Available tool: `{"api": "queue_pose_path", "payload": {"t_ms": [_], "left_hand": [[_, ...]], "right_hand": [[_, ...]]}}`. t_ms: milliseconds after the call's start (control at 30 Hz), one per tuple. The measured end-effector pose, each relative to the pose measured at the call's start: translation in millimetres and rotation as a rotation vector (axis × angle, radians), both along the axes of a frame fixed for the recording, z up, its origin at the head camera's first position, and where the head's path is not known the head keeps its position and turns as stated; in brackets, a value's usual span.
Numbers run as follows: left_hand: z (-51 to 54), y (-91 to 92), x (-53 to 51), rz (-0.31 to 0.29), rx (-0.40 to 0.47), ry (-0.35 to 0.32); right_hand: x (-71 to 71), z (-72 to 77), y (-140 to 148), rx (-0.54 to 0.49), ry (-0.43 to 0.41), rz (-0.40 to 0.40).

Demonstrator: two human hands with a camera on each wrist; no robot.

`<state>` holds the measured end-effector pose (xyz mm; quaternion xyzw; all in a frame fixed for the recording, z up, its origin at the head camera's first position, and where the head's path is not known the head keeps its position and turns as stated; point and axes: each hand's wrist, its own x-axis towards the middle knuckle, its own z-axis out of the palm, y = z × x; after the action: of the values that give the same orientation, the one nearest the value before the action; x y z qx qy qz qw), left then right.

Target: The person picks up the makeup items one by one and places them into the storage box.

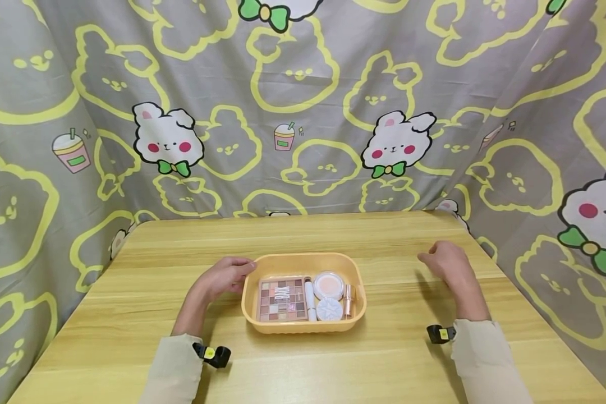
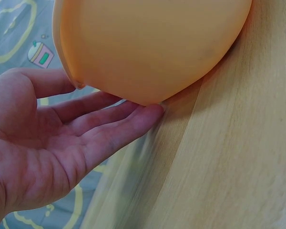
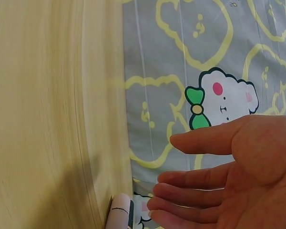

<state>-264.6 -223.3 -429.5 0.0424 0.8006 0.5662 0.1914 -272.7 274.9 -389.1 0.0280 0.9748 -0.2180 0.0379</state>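
Note:
A yellow-orange basket [image 1: 303,327] stands on the table. Inside lie a palette [image 1: 281,300], a slim white tube [image 1: 310,300], a round clear-rimmed compact [image 1: 328,285], a white round case [image 1: 330,309] and a rose-gold tube [image 1: 349,300]. My left hand [image 1: 225,278] grips the basket's left end; in the left wrist view its thumb is at the rim and its fingers [image 2: 128,126] reach under the base. Out to the right, my right hand [image 1: 450,264] hovers over the table, holding nothing, its fingers [image 3: 190,195] loosely extended.
A pale pink cylinder [image 3: 118,212] shows at the bottom of the right wrist view, near the fingertips. Behind the wooden table [image 1: 293,230] hangs a grey curtain [image 1: 303,168] with rabbit prints, which also runs along both sides.

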Motion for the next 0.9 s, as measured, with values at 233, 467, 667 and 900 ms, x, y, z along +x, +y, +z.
{"api": "queue_pose_path", "payload": {"t_ms": [233, 467, 667, 900], "left_hand": [[-2.1, -1.6, 0.1, 0.016, -0.004, -0.009], [-2.2, -1.7, -0.1, 0.002, -0.005, 0.004], [-2.3, -1.4, -0.5, -0.004, 0.006, 0.006], [-2.6, -2.0, -0.9, -0.016, 0.008, 0.002]], "right_hand": [[2.6, -3.6, 3.5, -0.033, 0.003, -0.036], [3.5, -6.8, 6.2, -0.026, 0.011, -0.033], [3.5, -6.8, 9.6, -0.017, -0.01, -0.031], [2.2, -7.7, 10.1, -0.026, -0.004, -0.039]]}}
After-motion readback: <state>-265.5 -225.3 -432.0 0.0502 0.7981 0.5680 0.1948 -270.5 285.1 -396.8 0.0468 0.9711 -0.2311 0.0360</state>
